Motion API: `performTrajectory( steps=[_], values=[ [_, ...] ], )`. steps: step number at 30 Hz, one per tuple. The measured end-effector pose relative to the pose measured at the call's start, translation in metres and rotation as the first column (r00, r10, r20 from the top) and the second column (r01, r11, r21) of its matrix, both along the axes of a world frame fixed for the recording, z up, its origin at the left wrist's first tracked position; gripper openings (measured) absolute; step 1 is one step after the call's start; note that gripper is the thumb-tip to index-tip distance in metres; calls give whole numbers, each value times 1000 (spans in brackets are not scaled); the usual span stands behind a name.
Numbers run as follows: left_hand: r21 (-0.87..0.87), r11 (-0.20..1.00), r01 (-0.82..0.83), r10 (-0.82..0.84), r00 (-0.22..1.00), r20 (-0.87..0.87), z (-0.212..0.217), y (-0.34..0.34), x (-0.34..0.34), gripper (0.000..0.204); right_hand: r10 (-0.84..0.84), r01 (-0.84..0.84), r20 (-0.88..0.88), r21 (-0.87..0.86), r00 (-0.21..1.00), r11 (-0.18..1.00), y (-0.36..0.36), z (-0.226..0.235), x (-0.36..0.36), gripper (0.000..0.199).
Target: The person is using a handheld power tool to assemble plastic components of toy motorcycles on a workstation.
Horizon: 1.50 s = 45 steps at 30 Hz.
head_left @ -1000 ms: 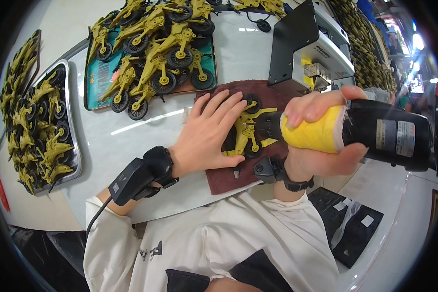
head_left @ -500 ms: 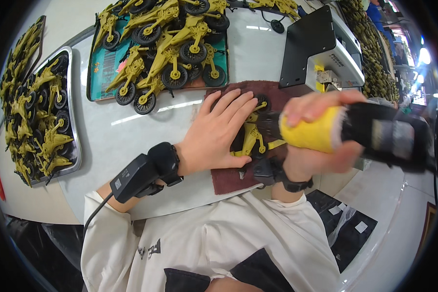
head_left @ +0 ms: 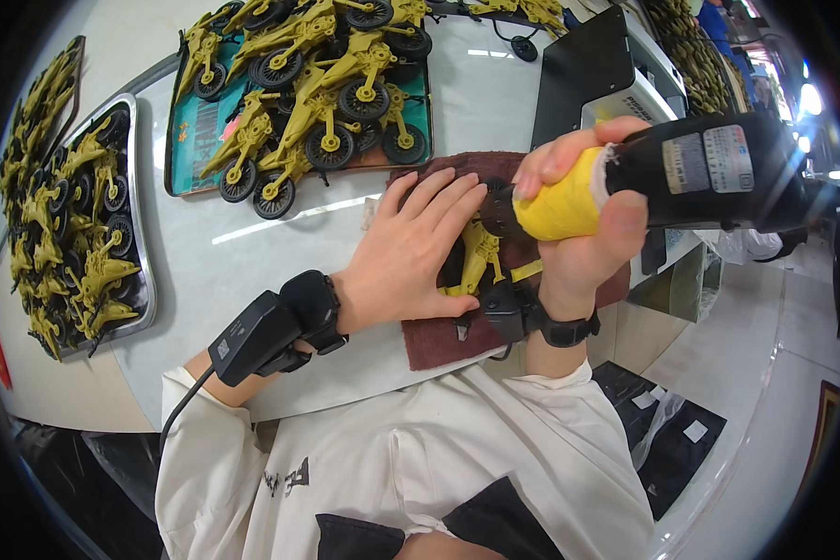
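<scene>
A yellow and black toy motorcycle (head_left: 481, 254) lies on a folded brown cloth (head_left: 434, 347), partly covered by my hands. My left hand (head_left: 403, 247) rests flat over its left side, fingers stretched out and thumb toward the near end. My right hand (head_left: 583, 257) is wrapped round the yellow-taped grip of a black electric screwdriver (head_left: 691, 173). The tool is tilted, its body pointing right and its dark nose down at the toy. Its tip is hidden, so I cannot tell whether it touches. Both wrists wear black strapped devices.
A teal tray (head_left: 191, 140) piled with similar toy motorcycles stands beyond my left hand. Farther left is a metal tray (head_left: 149, 280) of more. A black and white machine (head_left: 579, 79) stands at the back right. A cable runs from my left wrist device (head_left: 252, 338).
My right hand and the screwdriver have shifted slightly left, and the tool's rear end has swung upward. My left hand stays almost where it was on the toy.
</scene>
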<state>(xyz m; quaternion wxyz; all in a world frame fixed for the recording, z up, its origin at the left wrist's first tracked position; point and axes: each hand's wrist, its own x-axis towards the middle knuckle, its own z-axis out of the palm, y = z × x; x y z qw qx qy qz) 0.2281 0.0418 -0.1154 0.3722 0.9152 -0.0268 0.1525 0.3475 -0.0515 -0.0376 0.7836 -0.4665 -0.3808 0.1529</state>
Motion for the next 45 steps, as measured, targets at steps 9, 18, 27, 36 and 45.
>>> performTrajectory(
  steps=[9,18,27,36,45],
  values=[
    [93,995,-20,23,999,-29,4,2,4,93,25,-17,102,-81,994,997,-11,3,-11,56],
    [93,996,-3,5,1000,-23,4,-2,5,89,-740,720,237,179,630,670,-55,75,86,47],
    [119,993,-5,9,999,-32,3,1,9,90,-378,389,153,-44,913,920,-55,53,50,54],
    [122,993,-4,10,999,-45,4,0,6,90,-249,244,93,67,964,968,-15,20,25,60],
    [105,994,2,4,998,-63,4,1,6,91,-225,225,38,5,974,974,-3,5,36,42]
  ],
)
